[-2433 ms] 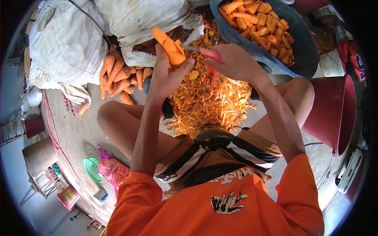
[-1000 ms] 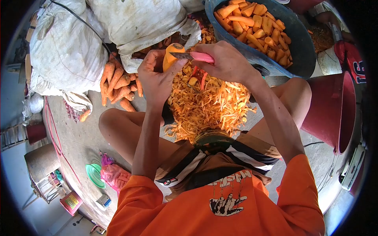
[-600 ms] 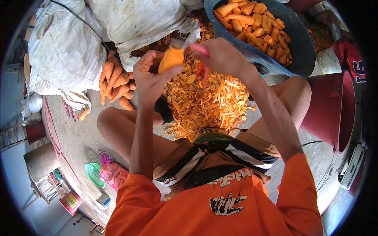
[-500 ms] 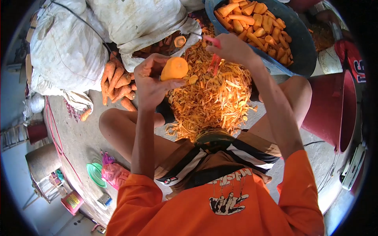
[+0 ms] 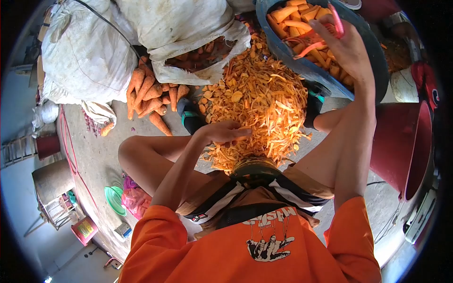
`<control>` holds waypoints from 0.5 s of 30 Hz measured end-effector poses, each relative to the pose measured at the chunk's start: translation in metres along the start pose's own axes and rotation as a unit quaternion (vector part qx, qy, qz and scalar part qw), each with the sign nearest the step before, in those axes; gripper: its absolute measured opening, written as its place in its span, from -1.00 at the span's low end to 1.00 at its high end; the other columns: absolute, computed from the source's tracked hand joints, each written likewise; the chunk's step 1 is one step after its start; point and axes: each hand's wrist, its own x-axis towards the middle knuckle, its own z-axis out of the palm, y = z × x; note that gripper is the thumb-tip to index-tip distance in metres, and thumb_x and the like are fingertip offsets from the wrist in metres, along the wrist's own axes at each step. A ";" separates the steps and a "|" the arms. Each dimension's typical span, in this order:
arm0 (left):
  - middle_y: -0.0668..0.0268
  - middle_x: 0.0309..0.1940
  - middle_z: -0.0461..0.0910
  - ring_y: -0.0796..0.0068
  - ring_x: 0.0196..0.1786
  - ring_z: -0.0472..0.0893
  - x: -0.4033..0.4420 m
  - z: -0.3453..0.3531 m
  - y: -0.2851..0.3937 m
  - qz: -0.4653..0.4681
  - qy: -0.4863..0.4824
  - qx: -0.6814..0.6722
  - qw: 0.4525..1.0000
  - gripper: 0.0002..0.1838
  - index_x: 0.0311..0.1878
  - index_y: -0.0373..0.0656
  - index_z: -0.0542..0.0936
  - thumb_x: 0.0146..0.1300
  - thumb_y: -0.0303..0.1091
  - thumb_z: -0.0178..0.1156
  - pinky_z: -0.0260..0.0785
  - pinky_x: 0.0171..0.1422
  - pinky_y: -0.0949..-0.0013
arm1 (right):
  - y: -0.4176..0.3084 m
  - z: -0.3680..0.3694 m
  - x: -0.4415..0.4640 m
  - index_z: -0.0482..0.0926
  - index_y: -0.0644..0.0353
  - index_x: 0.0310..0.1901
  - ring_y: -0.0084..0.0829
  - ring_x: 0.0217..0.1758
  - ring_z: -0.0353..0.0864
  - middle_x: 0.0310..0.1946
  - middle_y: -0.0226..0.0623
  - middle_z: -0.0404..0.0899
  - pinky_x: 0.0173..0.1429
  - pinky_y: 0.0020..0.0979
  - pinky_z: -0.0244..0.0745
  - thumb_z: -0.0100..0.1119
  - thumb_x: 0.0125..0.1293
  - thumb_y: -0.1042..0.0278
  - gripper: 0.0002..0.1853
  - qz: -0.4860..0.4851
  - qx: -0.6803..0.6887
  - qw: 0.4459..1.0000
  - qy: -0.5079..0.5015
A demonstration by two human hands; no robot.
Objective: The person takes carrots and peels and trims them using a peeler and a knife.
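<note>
My left hand (image 5: pixel 225 133) hovers low over the heap of carrot peelings (image 5: pixel 257 106), fingers stretched out, with no carrot visible in it. Up at the right, my right hand (image 5: pixel 347 49) grips a red peeler (image 5: pixel 310 49) whose pink-red handle sticks up past the fingers; its blade is not clear. This hand is above the blue tub (image 5: pixel 283 63), which holds many peeled orange carrots (image 5: pixel 295 24). Part of the tub's contents is hidden behind the hand and the peeler.
Unpeeled carrots (image 5: pixel 150 96) lie on the floor at the left, beside white sacks (image 5: pixel 89 52). An open sack (image 5: pixel 193 40) with more carrots stands ahead. A dark red bin (image 5: pixel 396 146) is at the right, and a green basin (image 5: pixel 114 200) at the lower left.
The peeled carrot has left my left hand, which has dropped down toward me over the peelings. My right hand has moved right with the peeler, from above the heap to over the tub.
</note>
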 end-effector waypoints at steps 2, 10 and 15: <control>0.37 -0.45 0.57 0.58 -0.49 0.53 0.019 -0.005 0.002 -0.024 -0.014 0.062 0.998 -0.27 -0.14 -0.23 0.67 0.49 0.41 0.08 0.37 -0.43 0.47 | -0.012 -0.011 0.002 0.69 0.22 -0.03 -0.65 -0.30 0.45 -0.38 -0.48 0.59 -0.15 -0.46 0.40 0.33 0.53 0.06 -0.66 0.118 -0.076 0.990 0.011; 0.28 0.04 0.75 0.46 -0.03 0.76 0.066 -0.060 0.128 0.259 0.165 -0.342 0.888 -0.41 0.37 -0.17 0.55 0.54 0.10 0.20 0.60 0.08 0.35 | 0.011 -0.026 0.017 0.72 0.24 -0.03 -0.68 -0.18 0.53 -0.28 -0.47 0.65 -0.04 -0.54 0.42 0.34 0.52 0.10 -0.68 0.078 -0.012 0.996 0.052; 0.24 0.07 0.78 0.18 0.06 0.77 0.142 -0.123 0.033 0.158 0.363 -0.014 0.918 -0.61 0.13 0.02 0.75 0.40 0.03 0.30 0.60 0.14 0.19 | 0.022 -0.037 0.004 0.65 0.29 0.05 -0.69 -0.12 0.56 -0.21 -0.44 0.66 0.02 -0.54 0.45 0.28 0.57 0.20 -0.71 0.066 0.004 0.997 0.031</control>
